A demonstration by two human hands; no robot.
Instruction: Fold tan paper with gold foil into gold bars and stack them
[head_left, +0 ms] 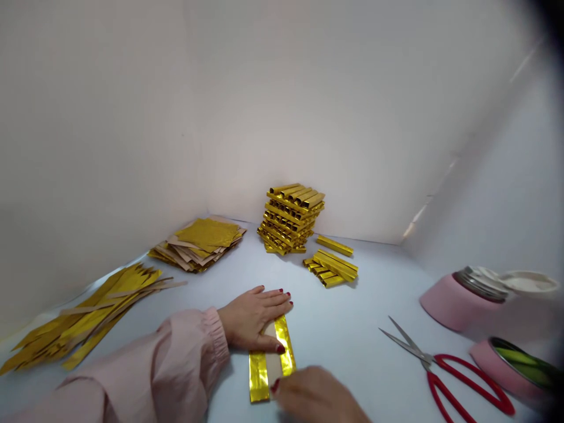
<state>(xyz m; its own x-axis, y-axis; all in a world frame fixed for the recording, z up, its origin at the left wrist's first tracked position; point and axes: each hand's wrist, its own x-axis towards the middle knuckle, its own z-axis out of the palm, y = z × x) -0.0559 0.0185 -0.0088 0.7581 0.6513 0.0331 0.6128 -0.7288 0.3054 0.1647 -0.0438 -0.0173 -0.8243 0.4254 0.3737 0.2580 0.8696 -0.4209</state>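
Foil sheet (274,369) lies on the tabletop (348,335) at the near middle, with two shiny gold bands along its sides and a pale strip between them. The left hand (251,320) is open and laid flat, palm down, over the far part of the sheet, its fingers stretched out to the right and its thumb across the pale strip. A pink sleeve (171,364) covers that arm down to the wrist. The right hand (319,395) is blurred at the near right corner, thumb tip by the sheet's edge; whether it grips the paper I cannot tell. To the left lies a loose bundle of gold strips (106,308), and beyond it a pile of squares (205,235), gold and pale. At the back stands a stack (291,220) of gold tubes, layers laid crosswise. Just to its right are a single tube (335,245) and, nearer, a small group of tubes (332,269). Open scissors (426,357) with red handles rest on the right, blades pointing away, near a pink jar (460,302) and a pink cup (506,367) with something green inside.
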